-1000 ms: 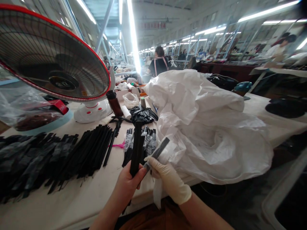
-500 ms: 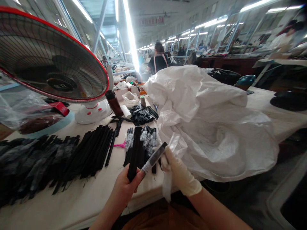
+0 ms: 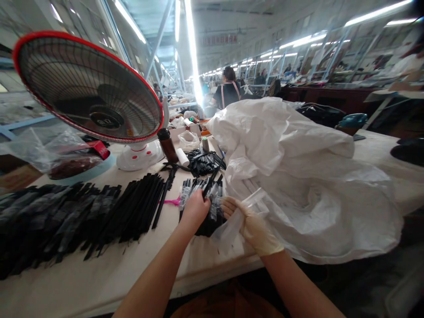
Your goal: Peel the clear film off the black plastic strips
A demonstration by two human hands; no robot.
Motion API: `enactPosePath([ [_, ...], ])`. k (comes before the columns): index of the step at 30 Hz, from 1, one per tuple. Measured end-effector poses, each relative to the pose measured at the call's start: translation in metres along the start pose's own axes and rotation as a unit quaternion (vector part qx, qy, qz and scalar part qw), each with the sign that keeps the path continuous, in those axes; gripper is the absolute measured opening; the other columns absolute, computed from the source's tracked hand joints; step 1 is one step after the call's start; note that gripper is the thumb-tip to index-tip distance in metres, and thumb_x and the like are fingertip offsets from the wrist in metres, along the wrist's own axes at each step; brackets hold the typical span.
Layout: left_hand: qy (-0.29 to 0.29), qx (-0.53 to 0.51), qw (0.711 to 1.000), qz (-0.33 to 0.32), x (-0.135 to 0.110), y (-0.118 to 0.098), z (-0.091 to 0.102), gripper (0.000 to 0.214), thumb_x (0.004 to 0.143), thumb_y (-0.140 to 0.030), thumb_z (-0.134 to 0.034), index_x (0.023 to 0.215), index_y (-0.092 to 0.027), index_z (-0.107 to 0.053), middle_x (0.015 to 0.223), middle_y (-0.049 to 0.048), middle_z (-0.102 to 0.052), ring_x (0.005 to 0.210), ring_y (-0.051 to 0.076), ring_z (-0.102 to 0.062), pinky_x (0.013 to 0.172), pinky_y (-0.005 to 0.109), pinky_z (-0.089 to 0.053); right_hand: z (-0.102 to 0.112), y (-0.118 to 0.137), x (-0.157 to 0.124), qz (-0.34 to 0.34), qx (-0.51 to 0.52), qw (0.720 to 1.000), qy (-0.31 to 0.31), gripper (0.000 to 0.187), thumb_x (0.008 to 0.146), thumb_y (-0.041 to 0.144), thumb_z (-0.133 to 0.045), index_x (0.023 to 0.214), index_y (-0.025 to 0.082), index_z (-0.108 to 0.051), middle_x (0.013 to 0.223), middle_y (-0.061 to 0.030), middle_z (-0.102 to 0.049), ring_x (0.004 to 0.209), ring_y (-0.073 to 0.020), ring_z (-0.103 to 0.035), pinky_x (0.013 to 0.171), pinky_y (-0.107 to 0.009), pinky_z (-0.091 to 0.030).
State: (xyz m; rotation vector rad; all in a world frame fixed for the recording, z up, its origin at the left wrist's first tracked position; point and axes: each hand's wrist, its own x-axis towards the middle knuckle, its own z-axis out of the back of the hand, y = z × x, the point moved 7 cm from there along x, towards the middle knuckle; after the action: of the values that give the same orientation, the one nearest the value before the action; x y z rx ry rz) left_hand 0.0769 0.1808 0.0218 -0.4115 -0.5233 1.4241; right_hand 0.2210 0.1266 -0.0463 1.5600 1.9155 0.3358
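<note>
My bare left hand (image 3: pixel 195 208) is closed on a black strip (image 3: pixel 209 184), which sticks up past its fingers. It is over a small pile of black strips wrapped in clear plastic (image 3: pixel 217 198), hiding part of it. To its right, my right hand (image 3: pixel 256 227), in a pale glove, has its fingers curled round a translucent plastic strip (image 3: pixel 228 232). The plastic hangs from the palm towards the table edge. Beside the right hand spreads a big crumpled white sack (image 3: pixel 285 145).
Rows of black strips (image 3: pixel 132 207) lie on the table's left. A red-rimmed fan (image 3: pixel 92 88) stands behind them. A brown bottle (image 3: pixel 168 145), a white roll (image 3: pixel 182 157), a thread cone (image 3: pixel 205 144) and a heap of black pieces (image 3: pixel 203 162) are further back. A person (image 3: pixel 228 90) sits beyond.
My left hand has moved forward to the wrapped pile; the plastic-wrapped strip it held beside the black one no longer shows in it. My right hand has come away from that strip, keeping the translucent plastic.
</note>
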Motion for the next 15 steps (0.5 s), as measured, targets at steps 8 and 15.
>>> enactPosePath([
  [8, 0.08, -0.041, 0.995, -0.053, -0.011, -0.02, -0.011, 0.025, 0.087, -0.033, -0.043, 0.085, -0.016, -0.061, 0.078, 0.005, -0.064, 0.074, 0.019, -0.059, 0.068, 0.027, -0.044, -0.003, 0.014, -0.005, -0.006, 0.034, 0.999, 0.019, 0.017, 0.079, 0.023, -0.061, 0.09, 0.015, -0.07, 0.102, -0.0081, -0.072, 0.1, -0.0193, -0.065, 0.09, -0.03, -0.049],
  [15, 0.178, -0.201, 0.963, -0.008, -0.053, -0.009, -0.022, 0.019, 0.073, -0.035, -0.056, 0.068, -0.017, -0.055, 0.063, -0.0014, -0.056, 0.061, 0.015, -0.052, 0.056, 0.023, -0.039, -0.024, 0.017, -0.012, 0.031, 0.001, 0.998, 0.057, 0.031, 0.07, 0.042, -0.071, 0.088, 0.017, -0.071, 0.096, -0.0072, -0.072, 0.09, -0.0196, -0.066, 0.077, -0.026, -0.05],
])
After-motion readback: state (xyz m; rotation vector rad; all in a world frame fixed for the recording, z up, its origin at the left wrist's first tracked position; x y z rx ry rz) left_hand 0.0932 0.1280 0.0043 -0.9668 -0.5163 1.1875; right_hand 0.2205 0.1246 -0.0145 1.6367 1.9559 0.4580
